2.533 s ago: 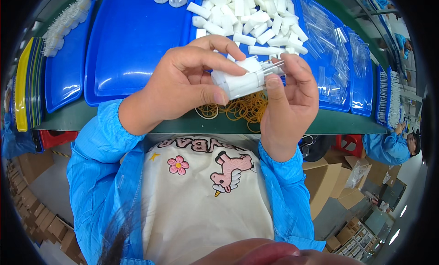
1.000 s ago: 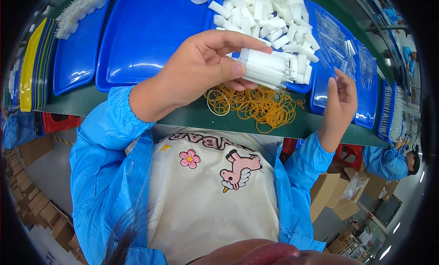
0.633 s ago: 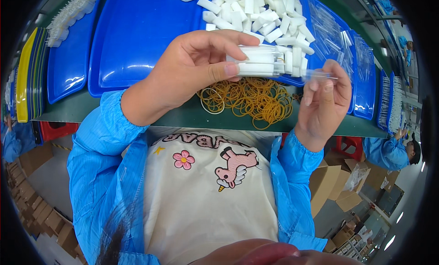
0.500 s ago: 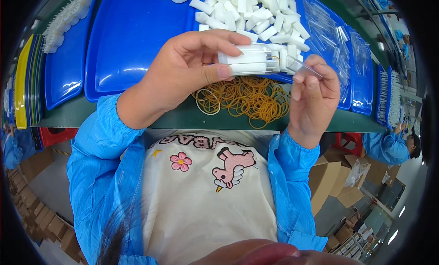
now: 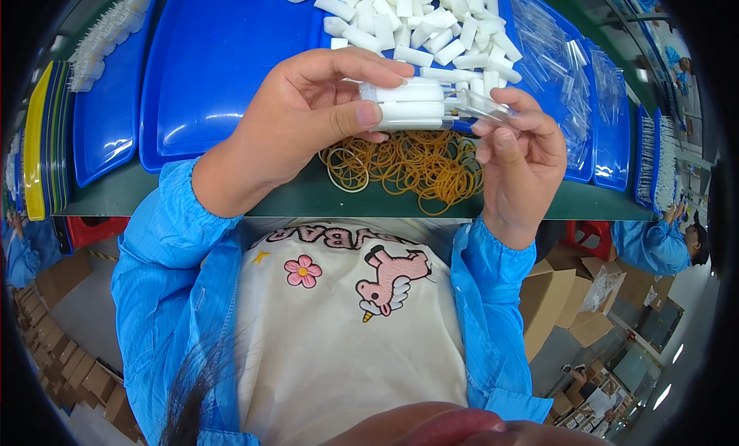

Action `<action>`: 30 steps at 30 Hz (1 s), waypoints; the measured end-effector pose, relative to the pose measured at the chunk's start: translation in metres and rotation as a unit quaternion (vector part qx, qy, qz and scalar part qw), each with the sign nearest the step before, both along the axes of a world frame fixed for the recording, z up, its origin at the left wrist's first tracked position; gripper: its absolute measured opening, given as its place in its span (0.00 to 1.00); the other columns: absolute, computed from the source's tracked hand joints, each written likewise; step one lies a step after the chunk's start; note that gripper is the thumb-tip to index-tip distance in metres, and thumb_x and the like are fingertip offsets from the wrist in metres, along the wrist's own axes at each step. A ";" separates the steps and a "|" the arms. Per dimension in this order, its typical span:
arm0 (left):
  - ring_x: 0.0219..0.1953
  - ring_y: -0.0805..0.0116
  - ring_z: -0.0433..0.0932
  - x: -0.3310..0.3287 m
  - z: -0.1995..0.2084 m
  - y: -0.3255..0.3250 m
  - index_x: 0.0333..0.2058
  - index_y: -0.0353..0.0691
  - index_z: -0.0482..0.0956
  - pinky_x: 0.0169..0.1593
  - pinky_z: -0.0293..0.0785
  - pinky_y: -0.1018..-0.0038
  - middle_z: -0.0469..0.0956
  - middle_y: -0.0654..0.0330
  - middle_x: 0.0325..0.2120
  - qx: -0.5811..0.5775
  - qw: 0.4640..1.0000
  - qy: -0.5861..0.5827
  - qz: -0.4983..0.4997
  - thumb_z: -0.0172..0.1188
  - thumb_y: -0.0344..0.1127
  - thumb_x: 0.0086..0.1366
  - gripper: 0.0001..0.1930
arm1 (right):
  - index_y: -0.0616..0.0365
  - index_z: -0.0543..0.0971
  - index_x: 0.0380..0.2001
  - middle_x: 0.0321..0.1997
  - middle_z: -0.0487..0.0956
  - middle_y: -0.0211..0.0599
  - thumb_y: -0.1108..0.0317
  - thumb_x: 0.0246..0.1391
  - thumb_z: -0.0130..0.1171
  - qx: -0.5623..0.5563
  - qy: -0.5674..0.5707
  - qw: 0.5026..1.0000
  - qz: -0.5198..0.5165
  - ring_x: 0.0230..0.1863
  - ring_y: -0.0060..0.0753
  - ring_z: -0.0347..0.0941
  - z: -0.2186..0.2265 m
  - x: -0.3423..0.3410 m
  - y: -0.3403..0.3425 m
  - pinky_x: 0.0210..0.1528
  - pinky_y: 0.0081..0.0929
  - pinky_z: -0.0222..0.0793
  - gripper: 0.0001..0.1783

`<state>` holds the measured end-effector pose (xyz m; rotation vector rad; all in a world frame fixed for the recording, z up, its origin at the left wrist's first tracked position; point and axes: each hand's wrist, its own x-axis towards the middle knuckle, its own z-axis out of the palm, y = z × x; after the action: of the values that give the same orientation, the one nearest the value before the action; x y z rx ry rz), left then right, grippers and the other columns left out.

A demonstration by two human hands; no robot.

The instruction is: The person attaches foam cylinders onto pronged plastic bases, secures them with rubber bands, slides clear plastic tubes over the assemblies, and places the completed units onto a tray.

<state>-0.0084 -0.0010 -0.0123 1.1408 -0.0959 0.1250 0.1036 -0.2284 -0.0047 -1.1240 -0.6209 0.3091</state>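
My left hand (image 5: 308,103) is closed round one end of an assembly of white blocks with clear plastic parts (image 5: 412,109), held lengthwise above the table. From the other side my right hand (image 5: 527,153) pinches a thin clear plastic strip (image 5: 483,105) between thumb and fingers. The strip's near end lies at the assembly's right end; whether they touch, I cannot tell. Just below the assembly lies a heap of tan rubber bands (image 5: 419,165) on the green table (image 5: 308,203). Past my hands, loose white blocks (image 5: 443,34) are piled up.
A large blue tray (image 5: 223,68) stands at the left, and a narrower one (image 5: 108,130) beside it holds white pronged parts (image 5: 112,34). Nested yellow and blue trays (image 5: 42,145) sit at the far left. At the right, a blue tray holds clear plastic strips (image 5: 543,49).
My right hand has moved slightly left, and the clear strip has swung nearer to the right end of the assembly. My left hand keeps its grip, with the assembly a little further left.
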 end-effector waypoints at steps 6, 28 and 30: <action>0.51 0.59 0.76 0.001 -0.003 0.001 0.46 0.40 0.76 0.45 0.82 0.72 0.72 0.48 0.53 0.015 1.000 -0.018 0.000 0.65 0.41 0.63 0.17 | 0.65 0.77 0.41 0.48 0.78 0.54 0.81 0.56 0.57 -0.029 -0.057 0.998 -0.013 0.42 0.39 0.80 -0.001 -0.001 -0.001 0.36 0.23 0.77 0.09; 0.52 0.66 0.71 0.000 0.009 0.003 0.51 0.33 0.77 0.57 0.66 0.71 0.72 0.55 0.49 0.171 0.984 -0.040 -0.025 0.56 0.29 0.64 0.17 | 0.64 0.77 0.42 0.49 0.77 0.52 0.84 0.55 0.57 -0.032 -0.125 0.990 -0.061 0.46 0.41 0.79 -0.013 -0.019 0.006 0.43 0.26 0.80 0.11; 0.52 0.66 0.71 0.000 0.011 0.004 0.51 0.33 0.78 0.57 0.66 0.71 0.72 0.54 0.48 0.194 0.980 -0.040 -0.026 0.56 0.28 0.63 0.17 | 0.64 0.77 0.42 0.48 0.77 0.52 0.84 0.55 0.57 -0.031 -0.135 0.989 -0.060 0.46 0.40 0.80 -0.013 -0.018 0.006 0.43 0.26 0.80 0.11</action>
<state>-0.0088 0.0029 -0.0015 1.5223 -0.2291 0.1091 0.0854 -0.2228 -0.0178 -1.2698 -0.7823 0.0731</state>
